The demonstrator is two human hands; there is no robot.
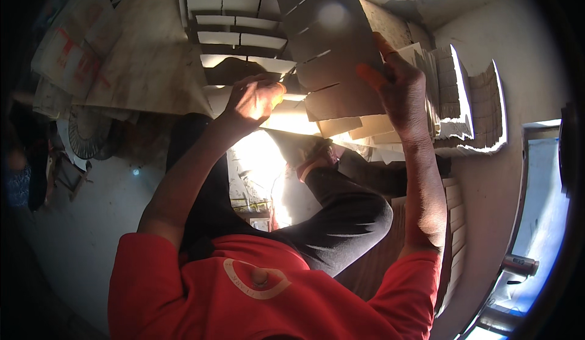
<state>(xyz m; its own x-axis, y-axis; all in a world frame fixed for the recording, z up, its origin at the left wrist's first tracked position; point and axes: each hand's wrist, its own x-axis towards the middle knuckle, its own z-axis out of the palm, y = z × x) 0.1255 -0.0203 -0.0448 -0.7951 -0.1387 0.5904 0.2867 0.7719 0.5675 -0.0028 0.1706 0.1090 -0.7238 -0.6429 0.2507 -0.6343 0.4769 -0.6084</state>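
Note:
A grey-brown cardboard strip point(335, 47) with several slits cut in from its left edge stands tilted before me. My right hand point(399, 87) is closed on its right edge, with orange coverings on the fingers and thumb. To the left of the strip, my left hand point(256, 99) is curled with its fingers drawn together in bright sunlight, an orange covering showing at one fingertip. Whatever it holds, if anything, is hidden by glare and shadow. Just beyond that hand lie rows of pale slotted cardboard pieces point(241, 38) on the work surface.
Upright stacks of cut cardboard point(451, 93) line the right side by the wall. Flat cardboard with red print point(76, 44) lies at the far left, beside a bare tan board point(152, 41). Below the board is a round fan-like grille point(88, 132). A blue-paned window or door point(536, 212) is at right.

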